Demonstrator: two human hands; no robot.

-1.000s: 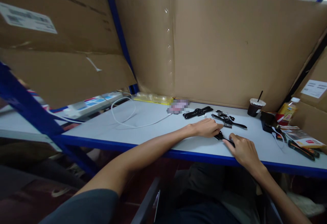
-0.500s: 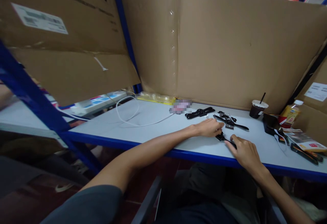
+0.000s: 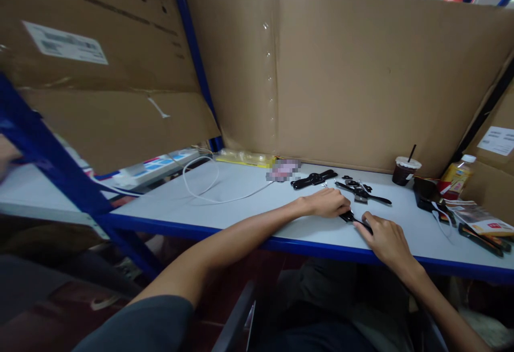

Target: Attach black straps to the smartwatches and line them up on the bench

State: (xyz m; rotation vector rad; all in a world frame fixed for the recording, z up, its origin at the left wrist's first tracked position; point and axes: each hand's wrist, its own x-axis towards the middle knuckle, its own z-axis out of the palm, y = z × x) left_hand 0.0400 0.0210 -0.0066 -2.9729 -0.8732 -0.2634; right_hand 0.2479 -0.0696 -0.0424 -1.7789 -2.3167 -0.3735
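Black long-handled piece pinched at both ends

The black, slim-handled, hard-looking piece (image 3: 348, 216) lies low over the white tabletop (image 3: 241, 217), just right of centre in the lower half of the frame. The left hand (image 3: 328, 202) has its fingers bunched over the upper-left end, though its fingertips are partly hidden. The right hand (image 3: 387, 238) pinches the slim lower-right end between thumb and fingers.

Good handling here probably rests on the right grip: firm enough to stop the slim end swinging, leaving the left fingers free for small, measured movements. Light pressure, square to the piece, would suit it better than force, since a thin handle could twist or skid on so smooth a surface. Resting the wrists near the blue front edge should help.

Just above the hands lie a similar black two-handled piece (image 3: 377, 199) and a small grey rectangular plate (image 3: 361, 199); elbow room is tight there, so shallow movements look wiser.
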